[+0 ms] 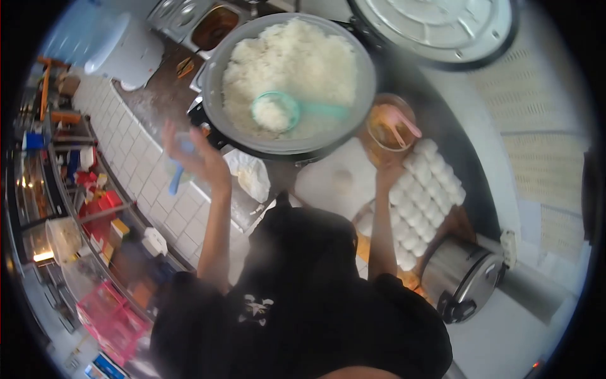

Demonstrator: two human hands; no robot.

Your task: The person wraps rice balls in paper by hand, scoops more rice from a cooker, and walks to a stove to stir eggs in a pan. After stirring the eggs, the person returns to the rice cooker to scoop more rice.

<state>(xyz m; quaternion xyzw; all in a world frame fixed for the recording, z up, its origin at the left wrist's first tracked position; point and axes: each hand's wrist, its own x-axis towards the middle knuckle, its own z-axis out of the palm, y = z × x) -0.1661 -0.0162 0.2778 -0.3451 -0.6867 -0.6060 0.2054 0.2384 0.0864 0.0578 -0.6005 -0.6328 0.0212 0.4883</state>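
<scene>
A person in a black top stands at a kitchen worktop point(158, 183) of white tiles, both arms raised toward a wide pan of cooked rice point(290, 63). The pan sits at the far edge, straight ahead of the person. A green scoop point(278, 112) lies in it, its bowl heaped with rice and its handle pointing to the right.

The left hand point(192, 158) is lifted just short of the pan's near left rim. Its fingers are spread and loosely curled round what looks like a clear tub point(178, 151) with a blue handle point(175, 183) hanging below it, though the blur hides the details.

The right hand point(386, 169) reaches to the near side of a small bowl of brown sauce point(386, 129) with a pink spoon point(404, 121) propped in it. Whether this hand grips the bowl or only touches it cannot be told.

A tray of white eggs point(423, 196) lies just beside that wrist, with a white board point(334, 180) between the arms and a steel pot point(464, 278) nearer the body.

Judging by the layout, the work goes best with the tub held level and close against the pan's rim — so that rice lifted by the scoop has little open gap to cross. The right forearm also needs to stay high over the eggs, which sit right under its path.
</scene>
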